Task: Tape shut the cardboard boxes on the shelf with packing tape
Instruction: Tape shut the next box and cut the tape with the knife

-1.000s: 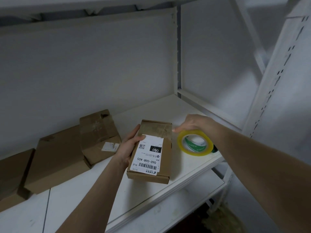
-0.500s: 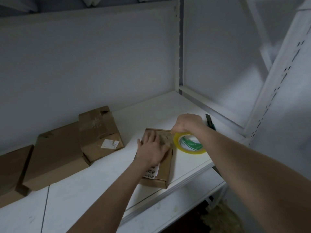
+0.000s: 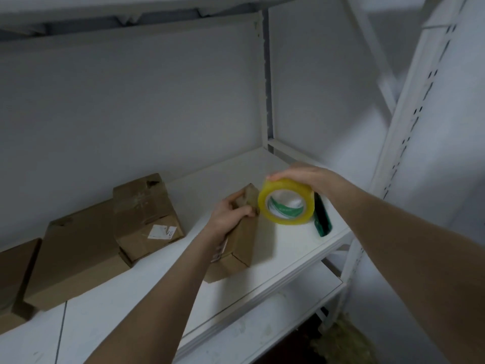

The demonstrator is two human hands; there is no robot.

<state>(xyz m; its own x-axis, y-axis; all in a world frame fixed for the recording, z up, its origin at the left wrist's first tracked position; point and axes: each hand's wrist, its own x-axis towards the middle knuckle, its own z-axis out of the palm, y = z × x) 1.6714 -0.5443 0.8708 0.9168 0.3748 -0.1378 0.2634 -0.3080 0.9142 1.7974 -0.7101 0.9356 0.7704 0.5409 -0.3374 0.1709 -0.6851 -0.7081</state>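
Head view: the left hand [image 3: 231,214] has its fingers curled round the far upper end of a small flat brown cardboard box [image 3: 242,243]. The box is tilted up on edge, its near end low by the white metal shelf board [image 3: 288,249]. Just right of that hand, the right hand [image 3: 301,177] grips a yellow-tinted roll of clear packing tape [image 3: 286,203] from above, fingers wrapped over its top rim. The roll stands on edge in the air, its open core with green print facing the camera. Whether the roll touches the box's far corner cannot be told; they sit very close.

Below the right hand and just right of the roll, a dark green, narrow hand tool [image 3: 322,219] lies flat on the board near its front edge.

Left of the left hand, three more brown cardboard boxes lean along the back wall — a crumpled box with a white label [image 3: 147,216] nearest, then a long plain box [image 3: 76,248], then a box cut off by the frame's edge [image 3: 13,269]. Under both forearms runs a lower white shelf [image 3: 262,332].
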